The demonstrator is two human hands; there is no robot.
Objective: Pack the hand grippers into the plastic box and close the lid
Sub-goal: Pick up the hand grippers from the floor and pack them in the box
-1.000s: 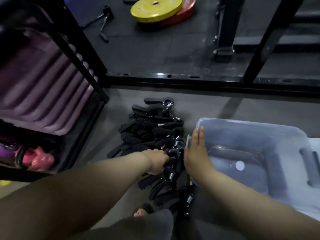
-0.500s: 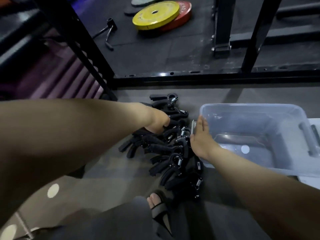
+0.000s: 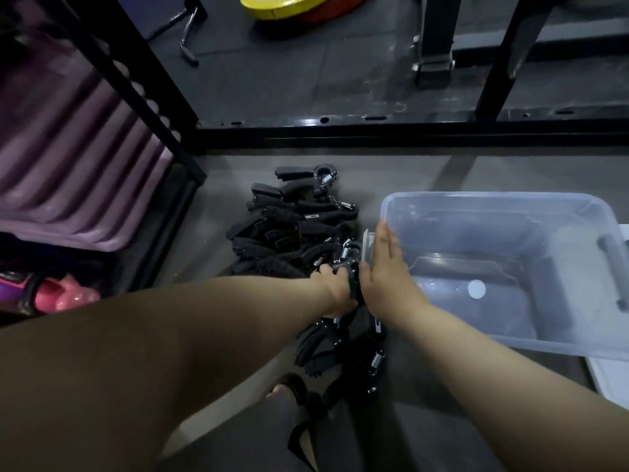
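A pile of several black hand grippers with metal springs lies on the grey floor, left of a clear plastic box that stands open with nothing in it. My left hand reaches into the near part of the pile and curls its fingers round one black hand gripper. My right hand lies flat with straight fingers against the box's left wall. The box's white lid shows partly under the box at the right edge.
A black rack with purple mats and pink weights stands at left. A black frame rail crosses behind the pile. Yellow and red weight plates lie on the far floor. My sandalled foot is just below the pile.
My left hand has come back from the far part of the pile to its near part and now grips a hand gripper. My right hand stays on the box's left wall.
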